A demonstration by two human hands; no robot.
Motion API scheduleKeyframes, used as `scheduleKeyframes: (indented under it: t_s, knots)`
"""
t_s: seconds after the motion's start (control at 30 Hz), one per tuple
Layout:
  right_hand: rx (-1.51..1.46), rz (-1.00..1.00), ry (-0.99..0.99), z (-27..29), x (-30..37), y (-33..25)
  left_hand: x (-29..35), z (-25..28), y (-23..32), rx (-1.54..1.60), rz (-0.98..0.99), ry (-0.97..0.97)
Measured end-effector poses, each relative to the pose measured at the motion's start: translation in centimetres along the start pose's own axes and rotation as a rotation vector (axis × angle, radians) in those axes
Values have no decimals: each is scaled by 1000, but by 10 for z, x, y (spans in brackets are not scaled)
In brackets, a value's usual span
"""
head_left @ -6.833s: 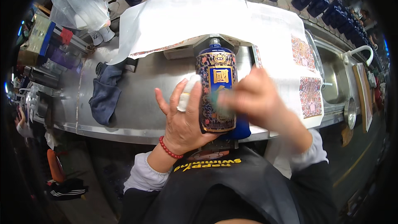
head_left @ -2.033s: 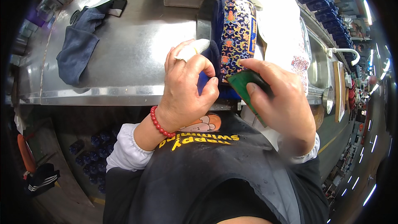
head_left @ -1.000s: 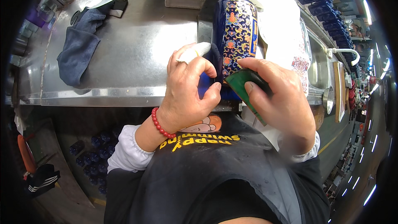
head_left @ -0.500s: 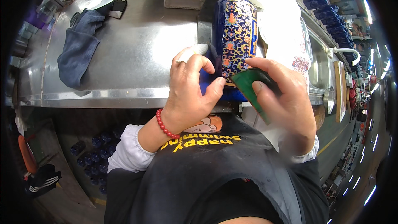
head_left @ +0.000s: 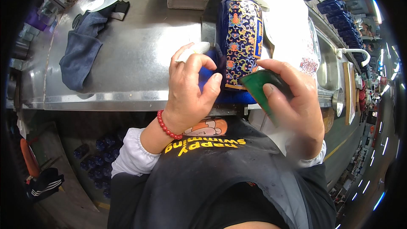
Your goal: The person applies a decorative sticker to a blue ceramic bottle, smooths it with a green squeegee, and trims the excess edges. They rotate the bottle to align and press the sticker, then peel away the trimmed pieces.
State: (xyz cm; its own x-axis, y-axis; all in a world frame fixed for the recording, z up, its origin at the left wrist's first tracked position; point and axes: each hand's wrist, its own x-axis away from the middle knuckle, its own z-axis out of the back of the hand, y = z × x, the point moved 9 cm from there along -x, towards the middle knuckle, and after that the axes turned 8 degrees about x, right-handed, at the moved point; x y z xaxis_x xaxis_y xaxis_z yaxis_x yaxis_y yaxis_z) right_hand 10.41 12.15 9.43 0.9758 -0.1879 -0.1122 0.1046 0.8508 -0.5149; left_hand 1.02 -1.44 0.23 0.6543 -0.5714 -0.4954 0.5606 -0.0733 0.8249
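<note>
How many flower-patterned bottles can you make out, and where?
1: the patterned bottle, beyond the gap between left hand and right hand, neck pointing away. Any pattern on the distant blue bottles is too small to tell.

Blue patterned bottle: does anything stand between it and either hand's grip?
Nothing visible stands between the left-hand grip and the bottle. On the other side, the green flat piece held in the right-hand grip lies between that thumb and the bottle's lower right corner.
</note>
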Motion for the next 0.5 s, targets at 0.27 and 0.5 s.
scheduleKeyframes:
  t_s: [0.27, 0.5]
  knots:
    - [-177, -140, 37, -2, 9, 23, 13, -14, -23, 174, 158, -23]
    - [86, 291, 226, 16, 12, 11, 20, -22, -39, 388, 296, -106]
